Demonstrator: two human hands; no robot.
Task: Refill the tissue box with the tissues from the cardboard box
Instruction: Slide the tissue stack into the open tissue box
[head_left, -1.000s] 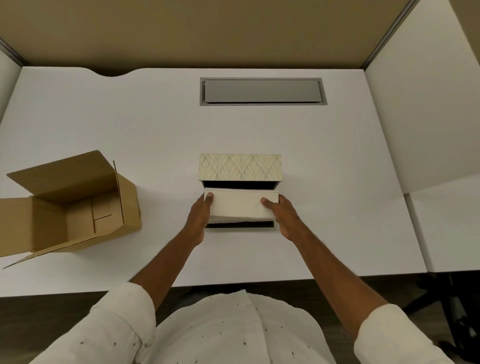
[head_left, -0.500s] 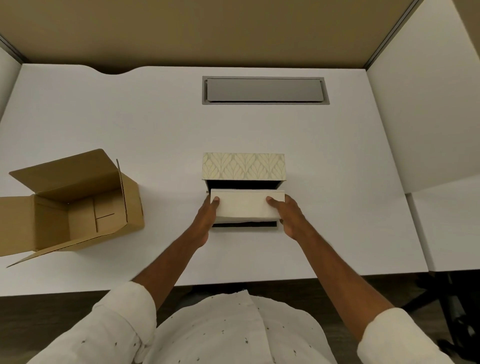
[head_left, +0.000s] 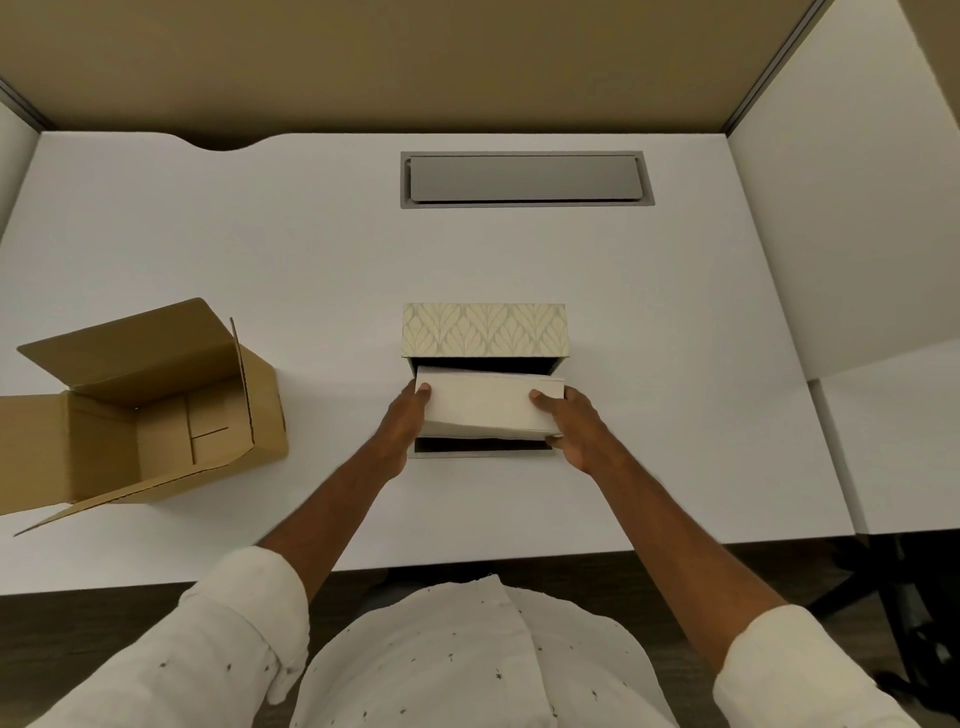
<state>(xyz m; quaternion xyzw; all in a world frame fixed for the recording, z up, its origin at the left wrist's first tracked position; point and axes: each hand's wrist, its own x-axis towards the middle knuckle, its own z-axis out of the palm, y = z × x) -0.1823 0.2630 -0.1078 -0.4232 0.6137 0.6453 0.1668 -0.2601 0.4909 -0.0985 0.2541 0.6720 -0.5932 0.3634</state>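
— At the centre of the frame, what do the two hands hold?

— The left hand (head_left: 402, 423) and the right hand (head_left: 574, 423) are closed on the short ends of the tissues (head_left: 488, 405), a white stack, with a thumb on top at each end. Probably this keeps the soft stack flat and together.

— And where is the tissue box (head_left: 485, 332)?

— It stands open on the table (head_left: 675, 312), just behind the stack. The patterned lid is raised at the far side, and the dark inside shows above and below the stack. The stack is tilted over the opening, its far edge going in first, so it seems not fully seated yet.

— The cardboard box (head_left: 140, 405)?

— At the left of the frame, well apart, flaps open, and it looks empty.
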